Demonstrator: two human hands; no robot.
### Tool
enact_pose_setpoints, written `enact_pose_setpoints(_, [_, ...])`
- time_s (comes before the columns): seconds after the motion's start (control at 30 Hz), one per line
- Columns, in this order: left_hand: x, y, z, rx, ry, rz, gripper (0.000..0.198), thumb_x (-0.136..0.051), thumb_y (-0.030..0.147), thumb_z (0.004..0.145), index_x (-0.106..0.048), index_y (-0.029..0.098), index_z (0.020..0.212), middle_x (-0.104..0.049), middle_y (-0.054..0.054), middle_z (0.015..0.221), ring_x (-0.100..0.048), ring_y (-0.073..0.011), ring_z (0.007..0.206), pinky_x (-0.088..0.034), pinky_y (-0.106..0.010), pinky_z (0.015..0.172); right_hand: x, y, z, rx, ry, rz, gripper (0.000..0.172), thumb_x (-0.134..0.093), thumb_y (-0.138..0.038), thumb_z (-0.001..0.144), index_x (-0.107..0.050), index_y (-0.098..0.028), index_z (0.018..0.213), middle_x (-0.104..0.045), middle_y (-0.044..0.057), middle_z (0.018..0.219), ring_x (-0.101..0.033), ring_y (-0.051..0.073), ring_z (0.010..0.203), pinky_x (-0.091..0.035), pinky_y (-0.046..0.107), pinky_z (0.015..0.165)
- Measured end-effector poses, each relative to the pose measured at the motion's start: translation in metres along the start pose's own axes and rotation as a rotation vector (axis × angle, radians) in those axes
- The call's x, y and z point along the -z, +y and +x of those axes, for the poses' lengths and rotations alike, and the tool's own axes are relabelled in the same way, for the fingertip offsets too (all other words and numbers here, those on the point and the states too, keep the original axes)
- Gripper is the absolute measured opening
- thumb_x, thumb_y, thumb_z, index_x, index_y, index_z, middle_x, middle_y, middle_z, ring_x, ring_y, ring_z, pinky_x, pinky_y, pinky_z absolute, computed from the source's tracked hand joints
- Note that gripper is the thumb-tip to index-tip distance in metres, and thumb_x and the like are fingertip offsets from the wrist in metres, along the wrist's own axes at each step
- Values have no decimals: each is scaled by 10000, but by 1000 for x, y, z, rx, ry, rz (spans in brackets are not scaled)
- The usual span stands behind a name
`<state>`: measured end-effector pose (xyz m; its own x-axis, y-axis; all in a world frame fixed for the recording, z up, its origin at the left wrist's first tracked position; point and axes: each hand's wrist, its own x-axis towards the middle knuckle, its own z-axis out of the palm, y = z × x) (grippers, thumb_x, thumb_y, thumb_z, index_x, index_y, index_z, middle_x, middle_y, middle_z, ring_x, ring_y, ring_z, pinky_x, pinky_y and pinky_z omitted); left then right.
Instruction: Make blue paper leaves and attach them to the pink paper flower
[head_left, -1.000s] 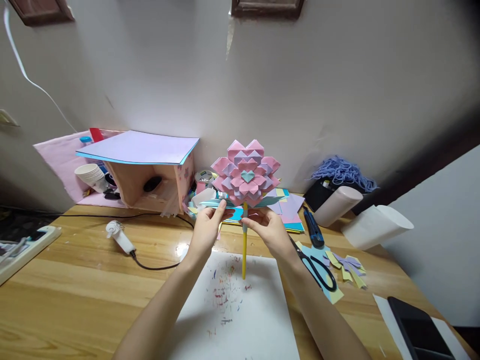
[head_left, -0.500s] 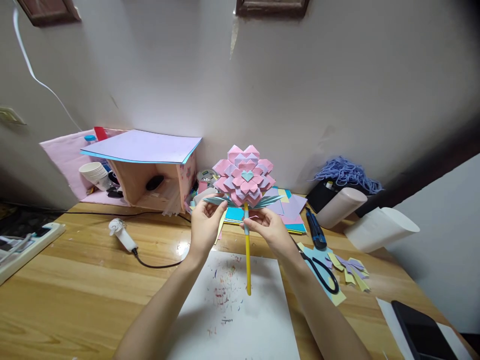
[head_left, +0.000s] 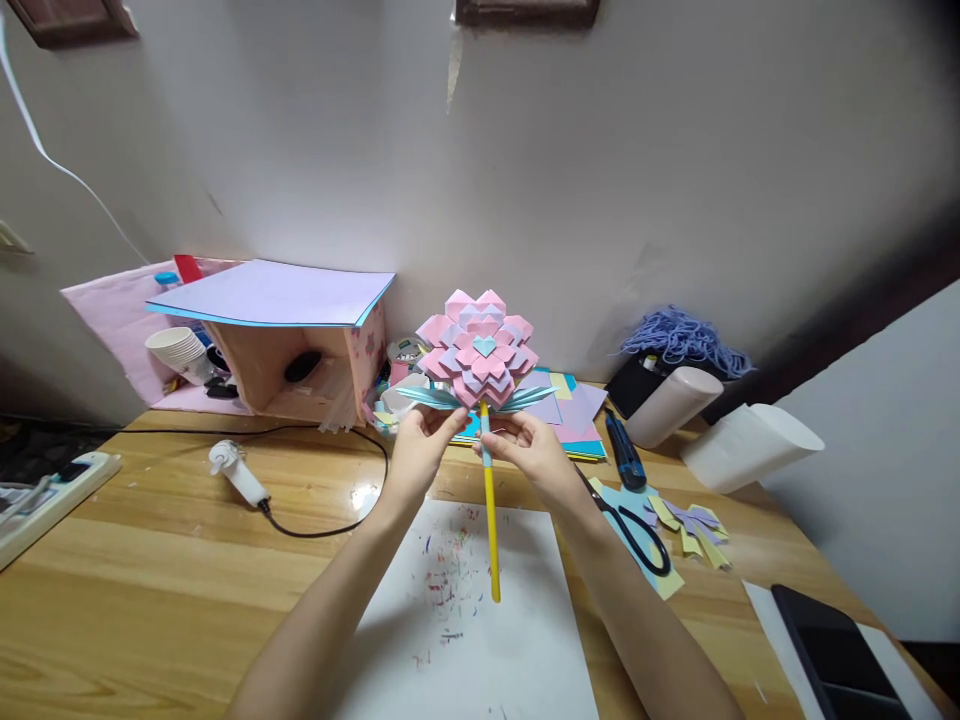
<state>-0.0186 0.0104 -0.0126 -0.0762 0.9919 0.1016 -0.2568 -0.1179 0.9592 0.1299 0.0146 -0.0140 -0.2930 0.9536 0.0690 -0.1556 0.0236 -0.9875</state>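
A folded paper flower (head_left: 480, 348) in pink and lilac, with a pale blue heart at its centre, is held upright above the desk. Its yellow stem (head_left: 491, 520) has a light blue band near the top, and blue-green paper leaves (head_left: 531, 398) spread to both sides under the petals. My right hand (head_left: 525, 447) pinches the stem at the band. My left hand (head_left: 424, 445) is closed beneath the left leaf, close to the stem; its thumb points at the flower's base. A marked white sheet (head_left: 517, 640) lies below.
On the right are scissors (head_left: 637, 535), a blue cutter (head_left: 625, 450), paper scraps (head_left: 694, 530), a phone (head_left: 832, 650) and white rolls (head_left: 754, 448). Coloured paper (head_left: 577, 415) lies behind. A glue gun (head_left: 240, 475), cardboard box (head_left: 262, 370) and power strip (head_left: 56, 510) are left.
The left hand has moved from the leaf's upper side to below it, nearer the stem. The flower tilts slightly, its stem's lower end a little lower. The view has shifted slightly right.
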Motion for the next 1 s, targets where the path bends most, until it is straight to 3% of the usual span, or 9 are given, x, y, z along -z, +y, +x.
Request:
enact_pose_setpoints(0.07, [-3, -2, -1, 25, -108, -11, 267, -663, 289, 687, -631, 125, 895, -681, -85, 904, -620, -189, 840, -460, -314, 812, 0, 0, 0, -1, -9, 22, 341, -702, -323, 659, -592, -164, 939, -649, 79, 955, -649, 187, 765, -524, 351, 747])
enact_pose_setpoints(0.13, [-4, -4, 0, 27, -140, 0, 239, -662, 283, 685, -659, 128, 867, -689, -80, 894, -618, -192, 848, -448, -311, 827, 1, 1, 0, -6, -18, 34, 349, -706, -327, 653, -593, -162, 939, -653, 81, 954, -651, 187, 755, -525, 364, 755])
enact_pose_setpoints(0.5, [-3, -22, 9, -96, -30, -151, 178, -745, 214, 580, -659, 166, 728, -687, -6, 732, -611, -138, 687, -474, -271, 722, 2, 4, -1, 7, -16, 48, 321, -733, -301, 628, -575, -165, 871, -646, 58, 887, -635, 190, 834, -525, 367, 795])
enact_pose_setpoints(0.7, [-6, -24, 7, -108, 44, -100, 208, -752, 275, 566, -659, 149, 703, -687, -35, 725, -625, -172, 723, -495, -307, 737, 0, 1, -3, 2, -37, 82, 335, -723, -317, 640, -576, -163, 899, -647, 57, 866, -639, 183, 787, -540, 367, 759])
enact_pose_setpoints(1.0, [-7, -28, 4, -101, 17, -125, 160, -719, 258, 623, -674, 167, 747, -696, -17, 771, -620, -147, 743, -474, -271, 750, 1, -1, -3, 0, -44, 88, 330, -719, -313, 641, -586, -162, 902, -643, 40, 818, -646, 167, 730, -537, 352, 741])
